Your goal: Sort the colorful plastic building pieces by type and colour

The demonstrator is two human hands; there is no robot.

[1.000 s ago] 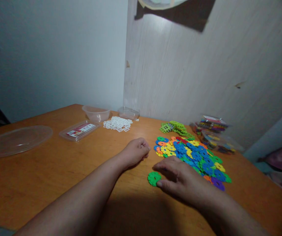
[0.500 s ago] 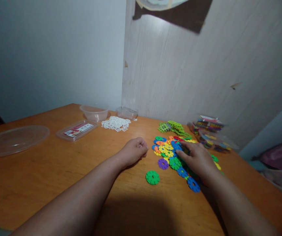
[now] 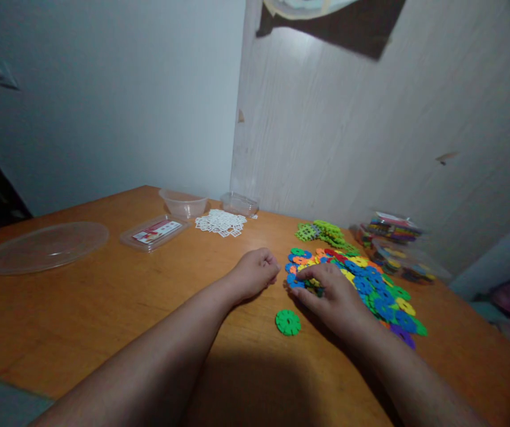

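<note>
**Head view: one green disc set apart, the heap of coloured discs barely touched**

Head camera looks down on an orange-brown wooden table (image 3: pixel 104 320) where a person's right hand (image 3: pixel 332 293) rests palm-down on the near left edge of a spread heap of coloured discs (image 3: pixel 370 281), fingers curled among the blue and yellow pieces; whether any disc is pinched between them cannot be told from this angle. The left hand (image 3: pixel 255 276) lies on the table just beside the heap, closed in a loose fist, and nothing can be seen inside it. A single green disc (image 3: pixel 287 322) lies flat on bare wood, apart from the heap and just in front of the right hand. Judging by how things lie, the sorting is at its very start: one piece stands out alone, while the blue, yellow, orange, red, purple and green discs are mixed together. Behind the heap sits a small cluster of light green pieces (image 3: pixel 324 232), and to the right a clear container of coloured pieces (image 3: pixel 392 228). Farther left lie a pile of white square pieces (image 3: pixel 220 222), a clear bowl (image 3: pixel 184 203), a small clear tub (image 3: pixel 239 203), a flat clear box with a label (image 3: pixel 156 232) and a large clear lid (image 3: pixel 44 246), all well apart from both hands
</note>
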